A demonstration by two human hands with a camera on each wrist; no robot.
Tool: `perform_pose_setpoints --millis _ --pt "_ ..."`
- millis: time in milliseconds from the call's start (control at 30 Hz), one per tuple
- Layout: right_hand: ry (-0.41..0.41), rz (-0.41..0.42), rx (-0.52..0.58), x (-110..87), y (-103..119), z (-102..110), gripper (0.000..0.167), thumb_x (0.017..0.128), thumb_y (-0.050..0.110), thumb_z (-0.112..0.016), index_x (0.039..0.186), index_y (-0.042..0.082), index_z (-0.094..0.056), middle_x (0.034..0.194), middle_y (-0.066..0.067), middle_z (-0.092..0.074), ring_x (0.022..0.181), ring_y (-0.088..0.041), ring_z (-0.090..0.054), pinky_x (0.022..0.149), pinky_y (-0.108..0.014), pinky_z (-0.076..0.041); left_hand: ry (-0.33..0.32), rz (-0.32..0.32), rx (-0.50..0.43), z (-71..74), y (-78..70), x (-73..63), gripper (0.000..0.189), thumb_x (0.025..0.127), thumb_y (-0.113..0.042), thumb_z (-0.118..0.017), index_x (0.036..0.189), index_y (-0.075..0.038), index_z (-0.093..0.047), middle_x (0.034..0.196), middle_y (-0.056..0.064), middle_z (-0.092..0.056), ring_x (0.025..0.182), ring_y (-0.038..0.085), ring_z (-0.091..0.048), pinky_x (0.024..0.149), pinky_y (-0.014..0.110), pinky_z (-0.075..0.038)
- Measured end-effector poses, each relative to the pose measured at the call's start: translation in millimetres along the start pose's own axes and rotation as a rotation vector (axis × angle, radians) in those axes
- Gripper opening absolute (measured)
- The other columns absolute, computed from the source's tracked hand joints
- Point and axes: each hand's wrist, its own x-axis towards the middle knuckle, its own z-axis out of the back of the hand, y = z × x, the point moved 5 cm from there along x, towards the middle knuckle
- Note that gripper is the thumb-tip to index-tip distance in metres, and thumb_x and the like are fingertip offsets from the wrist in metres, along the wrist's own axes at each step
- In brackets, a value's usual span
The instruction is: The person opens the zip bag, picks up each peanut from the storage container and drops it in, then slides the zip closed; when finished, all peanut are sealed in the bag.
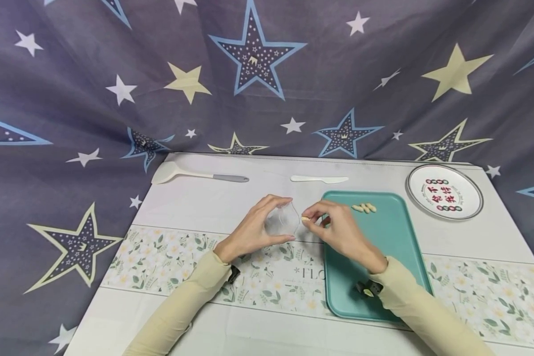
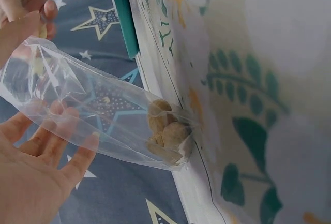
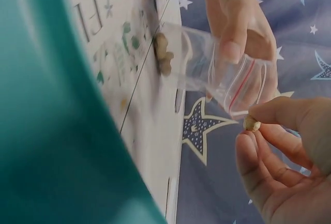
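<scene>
My left hand (image 1: 249,230) holds a clear zip bag (image 2: 116,107), fingers on one side and thumb on the other, with its mouth spread toward the right hand. Several peanuts (image 2: 169,133) lie at the bag's bottom, close to the table surface. Between thumb and fingertips, my right hand (image 1: 338,230) pinches a single peanut (image 3: 252,124) beside the bag's mouth. In the right wrist view, a red line (image 3: 241,87) runs along the bag near its mouth. Several more peanuts (image 1: 364,207) lie on the teal tray (image 1: 382,247), beyond the right hand.
A white spatula (image 1: 196,174) with a grey handle lies at the back left. Near the back middle is a white knife (image 1: 319,179). A round plate (image 1: 445,190) with red lettering sits right of the tray. A star-patterned curtain (image 1: 267,118) hangs behind the table.
</scene>
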Motion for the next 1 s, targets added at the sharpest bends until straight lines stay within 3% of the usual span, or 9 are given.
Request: perform_pose_setpoints --millis 200,433,1000 --pt "0.011 0.004 0.024 6.2 7.7 -5.5 0.008 0.094 0.016 -0.079 0.102 0.013 -0.079 0.095 0.0 -0.075 0.084 -0.012 -0.07 0.069 -0.024 -0.061 0.001 -0.002 0.0 -0.1 -1.5 1.5 0.087 0.079 -0.041 -0.093 0.152 -0.019 -0.05 0.143 -0.001 -0.058 0.131 0.016 -0.056 0.111 0.038 -0.051" --pt "0.007 0.039 0.028 9.7 12.3 -11.0 0.009 0.093 0.015 -0.08 0.102 0.011 -0.079 0.093 -0.001 -0.076 0.082 -0.013 -0.071 0.068 -0.023 -0.061 0.007 -0.012 -0.01 -1.0 -1.6 2.7 0.086 0.079 -0.039 -0.092 0.152 -0.016 -0.051 0.143 0.006 -0.06 0.133 0.017 -0.055 0.114 0.041 -0.049" --pt "0.03 0.051 0.044 9.6 16.5 -15.6 0.01 0.094 0.013 -0.078 0.103 0.009 -0.08 0.095 -0.002 -0.078 0.083 -0.014 -0.073 0.069 -0.026 -0.062 0.014 0.011 -0.015 -0.1 -1.8 -0.9 0.086 0.081 -0.04 -0.091 0.152 -0.014 -0.05 0.144 0.0 -0.057 0.133 0.017 -0.055 0.114 0.042 -0.049"
